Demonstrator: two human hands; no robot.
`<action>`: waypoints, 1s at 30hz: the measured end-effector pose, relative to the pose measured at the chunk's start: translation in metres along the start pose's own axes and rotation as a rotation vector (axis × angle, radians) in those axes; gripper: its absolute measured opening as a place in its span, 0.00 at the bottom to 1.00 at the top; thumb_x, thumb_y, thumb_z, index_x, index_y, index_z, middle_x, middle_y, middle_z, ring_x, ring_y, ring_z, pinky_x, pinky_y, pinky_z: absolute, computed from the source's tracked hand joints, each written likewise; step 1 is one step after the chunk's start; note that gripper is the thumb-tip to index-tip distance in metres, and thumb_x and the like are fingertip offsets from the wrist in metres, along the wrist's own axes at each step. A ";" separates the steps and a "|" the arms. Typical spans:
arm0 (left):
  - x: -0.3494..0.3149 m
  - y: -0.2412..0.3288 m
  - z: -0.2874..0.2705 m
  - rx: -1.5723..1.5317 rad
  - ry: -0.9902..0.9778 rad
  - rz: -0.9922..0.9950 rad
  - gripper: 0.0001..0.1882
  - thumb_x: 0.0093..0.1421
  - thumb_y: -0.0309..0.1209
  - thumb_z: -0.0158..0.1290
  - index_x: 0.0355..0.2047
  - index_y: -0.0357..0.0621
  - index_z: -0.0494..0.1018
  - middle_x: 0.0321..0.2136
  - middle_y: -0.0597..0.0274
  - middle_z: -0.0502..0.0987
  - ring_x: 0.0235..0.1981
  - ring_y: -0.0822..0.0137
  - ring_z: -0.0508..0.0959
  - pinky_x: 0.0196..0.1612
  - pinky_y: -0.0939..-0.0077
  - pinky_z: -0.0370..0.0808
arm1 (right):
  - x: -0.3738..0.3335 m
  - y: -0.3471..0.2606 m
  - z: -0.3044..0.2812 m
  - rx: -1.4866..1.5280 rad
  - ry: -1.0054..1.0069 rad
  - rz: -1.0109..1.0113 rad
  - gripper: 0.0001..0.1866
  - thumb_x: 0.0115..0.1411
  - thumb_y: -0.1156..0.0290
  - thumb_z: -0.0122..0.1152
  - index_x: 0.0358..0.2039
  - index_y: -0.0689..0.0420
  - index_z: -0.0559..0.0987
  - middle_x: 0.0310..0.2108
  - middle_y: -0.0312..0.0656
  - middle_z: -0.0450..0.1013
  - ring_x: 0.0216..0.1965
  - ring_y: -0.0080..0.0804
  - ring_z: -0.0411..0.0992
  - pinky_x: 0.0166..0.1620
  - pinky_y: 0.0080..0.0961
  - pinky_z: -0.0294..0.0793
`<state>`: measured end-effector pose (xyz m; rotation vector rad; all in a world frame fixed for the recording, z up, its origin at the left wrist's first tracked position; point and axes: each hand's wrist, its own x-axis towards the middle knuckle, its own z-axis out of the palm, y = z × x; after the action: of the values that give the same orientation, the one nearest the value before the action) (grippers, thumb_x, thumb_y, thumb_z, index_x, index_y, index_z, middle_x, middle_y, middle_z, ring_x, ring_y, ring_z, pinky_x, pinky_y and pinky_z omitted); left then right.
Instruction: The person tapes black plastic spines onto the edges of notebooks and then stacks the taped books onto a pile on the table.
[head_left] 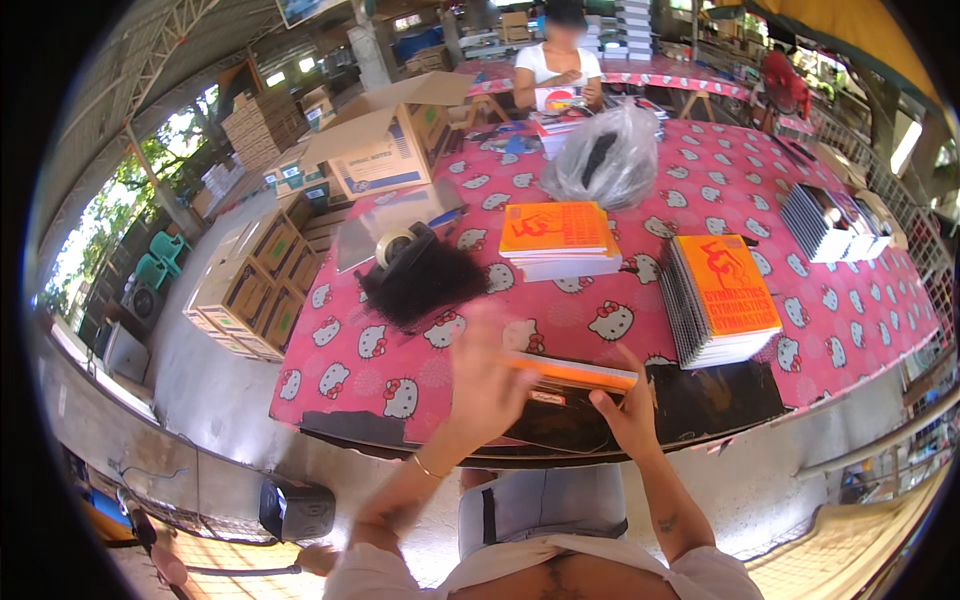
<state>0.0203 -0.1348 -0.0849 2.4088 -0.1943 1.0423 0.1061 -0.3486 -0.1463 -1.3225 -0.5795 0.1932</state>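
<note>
Just below frame centre: thin orange-covered paper stack point(578, 372), right hand point(628, 408) fingers clamped on it; left hand point(487, 382) fingers blurred, closure indeterminable. Probably squaring; next calls for level edges.

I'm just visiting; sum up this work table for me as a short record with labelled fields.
Left hand: blurred, at the left end of an orange-and-white stack; grip unclear
Right hand: holding that stack's right end, thumb on the near side
Beyond the hands: orange-topped pile
To the right: spiral-bound notebooks with orange covers, piled up
To the left: tape roll beside a dark, bristly mass
Farther back: clear plastic bag
Across the table: a person in a white top
Table covering: pink, patterned cloth
</note>
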 end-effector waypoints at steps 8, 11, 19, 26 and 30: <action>0.000 -0.132 0.026 -0.025 0.047 -0.467 0.31 0.74 0.47 0.44 0.64 0.32 0.67 0.55 0.44 0.77 0.54 0.50 0.77 0.59 0.55 0.70 | 0.010 0.017 -0.046 -0.275 0.082 -0.096 0.34 0.55 0.66 0.78 0.59 0.60 0.73 0.50 0.41 0.73 0.51 0.30 0.71 0.57 0.28 0.70; 0.047 -0.242 -0.013 0.678 0.164 -0.279 0.29 0.67 0.48 0.54 0.56 0.34 0.72 0.53 0.42 0.75 0.57 0.42 0.73 0.60 0.49 0.68 | 0.007 0.012 -0.046 -0.209 0.051 -0.089 0.35 0.54 0.63 0.79 0.59 0.61 0.73 0.47 0.39 0.73 0.49 0.28 0.71 0.56 0.27 0.70; -0.024 -0.229 0.039 0.767 -0.082 -0.266 0.25 0.65 0.34 0.54 0.60 0.38 0.70 0.60 0.47 0.73 0.64 0.46 0.70 0.65 0.41 0.65 | -0.001 0.013 -0.050 -0.115 0.139 -0.032 0.37 0.51 0.64 0.82 0.58 0.62 0.73 0.43 0.38 0.74 0.44 0.27 0.74 0.52 0.25 0.73; -0.035 -0.176 0.021 0.730 -0.052 -0.061 0.23 0.61 0.22 0.50 0.57 0.38 0.72 0.55 0.49 0.78 0.58 0.49 0.77 0.62 0.48 0.72 | 0.014 0.024 -0.056 -0.230 0.093 -0.068 0.35 0.54 0.67 0.78 0.59 0.62 0.73 0.45 0.40 0.75 0.48 0.28 0.74 0.54 0.25 0.73; -0.026 -0.153 0.007 0.677 -0.031 -0.073 0.25 0.60 0.24 0.53 0.60 0.38 0.71 0.49 0.51 0.79 0.54 0.51 0.78 0.55 0.51 0.76 | 0.018 -0.013 -0.048 -0.115 0.068 -0.162 0.36 0.58 0.64 0.75 0.63 0.62 0.70 0.56 0.46 0.70 0.54 0.35 0.72 0.58 0.33 0.71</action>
<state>0.0558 -0.0080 -0.1672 2.9956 0.2841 1.1717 0.1425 -0.3851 -0.1347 -1.3808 -0.6444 -0.0184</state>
